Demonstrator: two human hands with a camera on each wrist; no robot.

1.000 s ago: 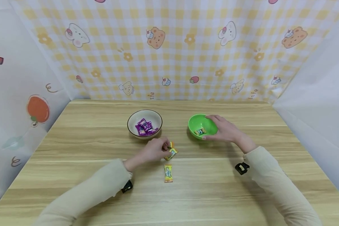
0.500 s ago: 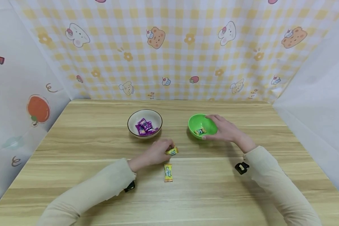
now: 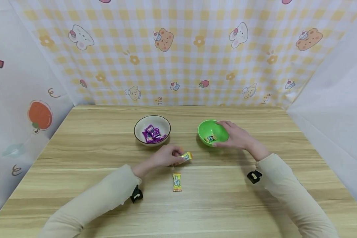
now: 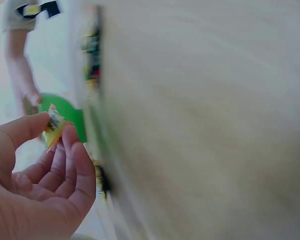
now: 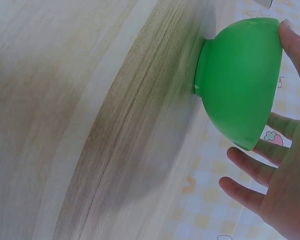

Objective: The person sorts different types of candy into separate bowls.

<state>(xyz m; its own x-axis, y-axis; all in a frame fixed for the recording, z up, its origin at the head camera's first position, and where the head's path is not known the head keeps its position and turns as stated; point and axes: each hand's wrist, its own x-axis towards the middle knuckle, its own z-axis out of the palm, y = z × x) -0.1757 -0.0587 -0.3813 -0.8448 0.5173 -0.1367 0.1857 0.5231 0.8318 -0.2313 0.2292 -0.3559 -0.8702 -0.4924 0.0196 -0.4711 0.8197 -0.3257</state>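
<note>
My left hand (image 3: 165, 156) pinches a yellow wrapped candy (image 3: 186, 156) between thumb and fingertips. In the left wrist view that candy (image 4: 54, 127) is raised off the table, its other fingers loosely bent below. A second candy (image 4: 102, 181) lies on the table beyond the fingers, mostly hidden by the hand in the head view. Nearer the front lies another yellow candy (image 3: 177, 182). My right hand (image 3: 236, 136) holds the green bowl (image 5: 242, 80) at its rim, thumb on one side and fingers on the other. One wrapped candy (image 3: 210, 138) lies inside the green bowl.
A cream bowl (image 3: 138, 131) with a dark rim stands left of the green one, holding several purple wrapped candies (image 3: 153, 133). Both bowls stand toward the back of the wooden table (image 3: 86, 138). A yellow checked cloth (image 3: 184, 59) hangs behind the table's far edge.
My left hand has shifted over the candies and taken one up between thumb and fingers, moving it slightly right and up. The right hand and green bowl have stayed still.
</note>
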